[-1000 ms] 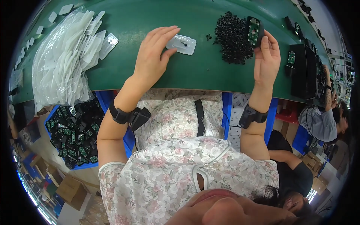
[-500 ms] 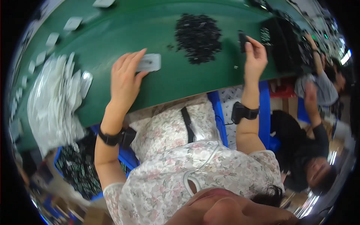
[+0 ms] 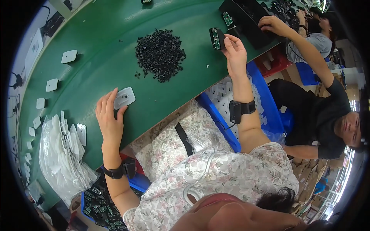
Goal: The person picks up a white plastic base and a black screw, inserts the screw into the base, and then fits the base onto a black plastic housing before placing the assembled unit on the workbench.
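since the earlier frames the view is tilting further, so the green table (image 3: 115, 34) is now running slantwise from lower left to upper right, while both hands are staying on the same things as before. the left hand (image 3: 110, 121) is lying flat with fingers spread and not closed, its fingertips resting on the edge of a white rounded plate (image 3: 125, 97) that is sitting on the table just above the hand. the right hand (image 3: 235, 54) is pinching a small black part with a green board (image 3: 216, 38) between thumb and fingers, holding it upright at the table's near edge, to the right of a heap of small black pieces (image 3: 160, 54). the heap is lying on the table between the two hands, nearer the right one. both wrists are wearing black bands. more white plates (image 3: 69, 56) are lying apart along the far left of the table, and a stack of clear bags (image 3: 61, 158) is sitting at the lower left, near the left forearm. a blue bin (image 3: 266, 107) is standing beside the right forearm. another person's hand (image 3: 269, 24) is reaching onto black trays (image 3: 246, 17) at the upper right, well apart from the right hand.
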### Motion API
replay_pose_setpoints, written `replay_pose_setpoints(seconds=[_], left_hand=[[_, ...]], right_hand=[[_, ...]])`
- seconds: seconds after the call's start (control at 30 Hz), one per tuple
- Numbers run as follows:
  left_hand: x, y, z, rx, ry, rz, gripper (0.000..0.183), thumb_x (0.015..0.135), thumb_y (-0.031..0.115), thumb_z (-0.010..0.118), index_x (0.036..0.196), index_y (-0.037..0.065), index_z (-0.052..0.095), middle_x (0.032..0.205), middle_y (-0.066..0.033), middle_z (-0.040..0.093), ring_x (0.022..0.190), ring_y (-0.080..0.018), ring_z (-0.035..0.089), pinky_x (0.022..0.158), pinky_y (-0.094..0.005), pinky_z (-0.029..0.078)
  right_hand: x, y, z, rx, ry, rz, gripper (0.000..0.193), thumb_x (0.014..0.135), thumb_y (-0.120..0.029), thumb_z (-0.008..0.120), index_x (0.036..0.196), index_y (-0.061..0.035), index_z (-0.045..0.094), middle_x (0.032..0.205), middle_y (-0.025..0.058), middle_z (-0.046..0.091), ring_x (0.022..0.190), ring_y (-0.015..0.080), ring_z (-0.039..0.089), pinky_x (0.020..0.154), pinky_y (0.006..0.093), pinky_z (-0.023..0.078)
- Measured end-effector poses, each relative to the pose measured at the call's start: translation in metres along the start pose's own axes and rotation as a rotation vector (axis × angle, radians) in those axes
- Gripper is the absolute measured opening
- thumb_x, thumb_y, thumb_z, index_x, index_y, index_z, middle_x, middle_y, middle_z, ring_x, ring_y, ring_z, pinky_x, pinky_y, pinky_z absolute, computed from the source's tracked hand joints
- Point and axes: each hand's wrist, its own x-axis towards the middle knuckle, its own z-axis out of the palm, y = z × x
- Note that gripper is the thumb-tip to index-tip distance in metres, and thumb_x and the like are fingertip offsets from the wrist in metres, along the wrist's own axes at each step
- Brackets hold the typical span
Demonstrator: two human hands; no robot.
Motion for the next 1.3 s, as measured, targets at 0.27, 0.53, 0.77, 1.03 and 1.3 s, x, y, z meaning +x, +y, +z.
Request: replay_pose_setpoints(seconds=[0.27, 0.53, 0.77, 1.03, 1.3], left_hand=[[-0.001, 0.000, 0.000, -0.015, 0.021, 0.001, 0.054, 0.075, 0.009, 0.071, 0.127, 0.009, 0.055, 0.120, -0.0081, 0.059, 0.111, -0.0284, 0.052, 0.096, -0.0409, 0.036], [-0.002, 0.007, -0.002, -0.011, 0.027, -0.004, 0.053, 0.075, 0.009, 0.071, 0.126, 0.008, 0.055, 0.120, -0.0076, 0.059, 0.112, -0.0288, 0.052, 0.097, -0.0406, 0.036], [0.000, 0.012, -0.006, -0.021, 0.014, -0.026, 0.053, 0.075, 0.008, 0.071, 0.126, 0.008, 0.055, 0.120, -0.0076, 0.059, 0.113, -0.0291, 0.052, 0.097, -0.0405, 0.036], [0.002, 0.019, -0.017, -0.045, 0.040, -0.045, 0.054, 0.073, 0.010, 0.072, 0.124, 0.008, 0.057, 0.119, -0.0070, 0.060, 0.110, -0.0279, 0.053, 0.095, -0.0403, 0.037], [0.005, 0.028, -0.025, -0.078, -0.006, -0.056, 0.052, 0.073, 0.014, 0.072, 0.123, 0.007, 0.057, 0.117, -0.0055, 0.059, 0.107, -0.0266, 0.053, 0.092, -0.0412, 0.038]], right_hand=[[-0.001, 0.008, -0.001, -0.716, -0.047, -0.394, 0.018, 0.091, -0.006, 0.061, 0.107, 0.0011, 0.059, 0.113, 0.0080, 0.063, 0.101, 0.0141, 0.061, 0.089, 0.0260, 0.047], [0.006, -0.010, -0.013, -0.013, -0.028, 0.040, 0.021, 0.096, -0.016, 0.056, 0.111, -0.0003, 0.058, 0.104, 0.0083, 0.064, 0.091, 0.0149, 0.062, 0.082, 0.0308, 0.051], [0.017, -0.015, -0.008, -0.081, -0.103, -0.087, 0.019, 0.095, -0.012, 0.056, 0.109, 0.0001, 0.058, 0.106, 0.0089, 0.063, 0.095, 0.0189, 0.062, 0.087, 0.0325, 0.049], [0.050, -0.072, 0.045, -1.486, -0.352, -0.858, 0.016, 0.082, -0.017, 0.067, 0.094, -0.0068, 0.064, 0.105, 0.0089, 0.063, 0.101, 0.0269, 0.059, 0.084, 0.0337, 0.048], [0.179, -0.015, 0.181, -1.482, -0.708, -1.344, 0.042, 0.076, -0.005, 0.060, 0.117, -0.0096, 0.057, 0.119, 0.0127, 0.056, 0.109, 0.0293, 0.053, 0.093, 0.0368, 0.044]])
